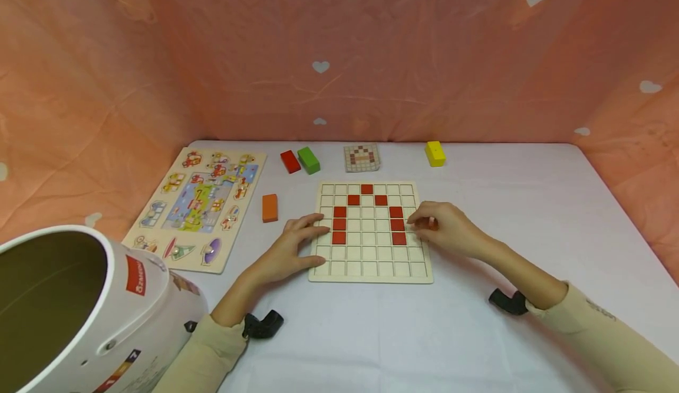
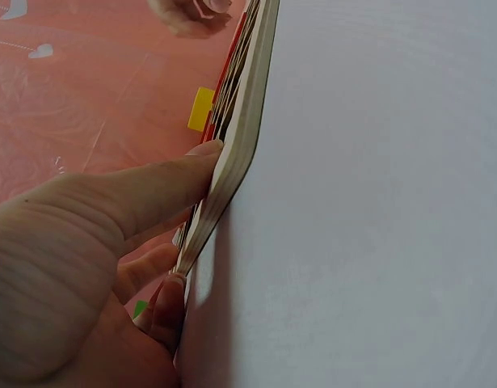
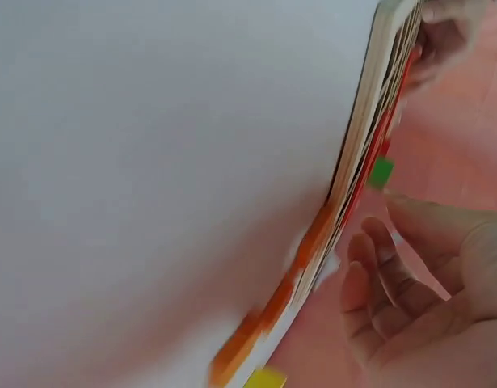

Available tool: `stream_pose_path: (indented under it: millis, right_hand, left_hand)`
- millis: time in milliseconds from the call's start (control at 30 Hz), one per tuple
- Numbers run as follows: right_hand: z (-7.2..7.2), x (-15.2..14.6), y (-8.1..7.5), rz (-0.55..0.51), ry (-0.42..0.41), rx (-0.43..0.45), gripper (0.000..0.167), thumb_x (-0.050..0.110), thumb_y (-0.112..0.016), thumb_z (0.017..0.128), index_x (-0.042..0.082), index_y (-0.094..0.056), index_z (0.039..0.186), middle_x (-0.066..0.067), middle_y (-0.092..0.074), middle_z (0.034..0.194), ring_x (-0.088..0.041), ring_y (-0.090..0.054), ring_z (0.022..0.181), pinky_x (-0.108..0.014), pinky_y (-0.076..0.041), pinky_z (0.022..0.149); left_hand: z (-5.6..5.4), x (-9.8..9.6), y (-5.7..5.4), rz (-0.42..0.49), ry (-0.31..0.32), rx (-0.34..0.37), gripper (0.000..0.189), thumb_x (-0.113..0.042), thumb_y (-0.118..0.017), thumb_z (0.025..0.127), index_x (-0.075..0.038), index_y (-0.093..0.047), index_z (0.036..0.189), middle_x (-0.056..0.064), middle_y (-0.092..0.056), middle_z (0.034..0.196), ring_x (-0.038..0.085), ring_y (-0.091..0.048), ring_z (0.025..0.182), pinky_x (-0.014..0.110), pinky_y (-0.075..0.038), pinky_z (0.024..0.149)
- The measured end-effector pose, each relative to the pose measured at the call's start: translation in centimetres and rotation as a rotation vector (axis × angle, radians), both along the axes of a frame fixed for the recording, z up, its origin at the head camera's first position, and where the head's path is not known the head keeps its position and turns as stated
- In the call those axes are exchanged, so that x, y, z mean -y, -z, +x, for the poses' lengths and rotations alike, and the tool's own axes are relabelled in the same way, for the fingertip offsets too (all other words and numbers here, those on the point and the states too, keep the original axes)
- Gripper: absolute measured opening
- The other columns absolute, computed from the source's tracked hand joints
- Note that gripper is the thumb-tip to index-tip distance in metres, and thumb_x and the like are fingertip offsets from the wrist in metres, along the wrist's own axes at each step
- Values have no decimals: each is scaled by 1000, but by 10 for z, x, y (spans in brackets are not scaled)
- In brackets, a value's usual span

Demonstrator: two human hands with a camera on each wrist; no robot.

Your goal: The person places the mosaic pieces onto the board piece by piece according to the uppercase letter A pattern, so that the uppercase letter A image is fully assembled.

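Observation:
A square pale wooden grid board (image 1: 369, 269) lies flat before me, with several red square tiles (image 1: 338, 225) forming a pointed arch in its cells. My left hand (image 1: 293, 245) rests spread on the board's left edge, thumb near the front corner. In the left wrist view its thumb (image 2: 171, 190) touches the board's side. At the right edge is my right hand (image 1: 451, 228), fingers bent and tips over the outer cells. Its thumb and fingers stand apart in the right wrist view, with nothing visible between them. Blurred orange pieces (image 3: 236, 347) lie beside the board there.
Behind the board lies a small pattern card (image 1: 362, 158). Red (image 1: 290, 161), green (image 1: 309, 160) and yellow (image 1: 435, 154) blocks stand at the back, an orange block (image 1: 269, 208) to the left. A picture puzzle (image 1: 218, 263) and a large white bucket (image 1: 154, 328) occupy the left side.

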State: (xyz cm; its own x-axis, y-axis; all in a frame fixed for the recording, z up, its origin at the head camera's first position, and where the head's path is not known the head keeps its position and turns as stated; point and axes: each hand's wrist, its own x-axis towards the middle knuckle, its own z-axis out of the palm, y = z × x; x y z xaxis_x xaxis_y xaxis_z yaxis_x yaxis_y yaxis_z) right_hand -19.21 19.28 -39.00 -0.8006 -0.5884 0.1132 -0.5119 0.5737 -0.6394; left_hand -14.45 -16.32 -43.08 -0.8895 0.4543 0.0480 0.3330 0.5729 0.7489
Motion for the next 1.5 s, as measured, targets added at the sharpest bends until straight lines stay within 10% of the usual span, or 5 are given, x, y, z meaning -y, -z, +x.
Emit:
stream_pose_path:
  millis: [433, 1500]
  right_hand:
    - [12, -72, 1, 52, 97, 98, 37, -5, -78, 80, -6, -64, 114, -12, -65, 107, -25, -56, 92, -25, -47, 76]
    - [8, -76, 4, 50, 108, 143, 24, -4, -81, 77, 1, -65, 94, -3, -63, 89, -17, -52, 79, -23, -45, 68]
  left_hand:
    - [2, 0, -1, 8, 6, -21, 59, -14, -81, 83, -2, -59, 136, 14, -36, 156, 33, -33, 130, 55, -33, 106]
    - [2, 0, -3, 3, 8, -5, 60, -14, -81, 83, -2, -58, 137, 13, -35, 157, 33, -31, 132, 54, -31, 108]
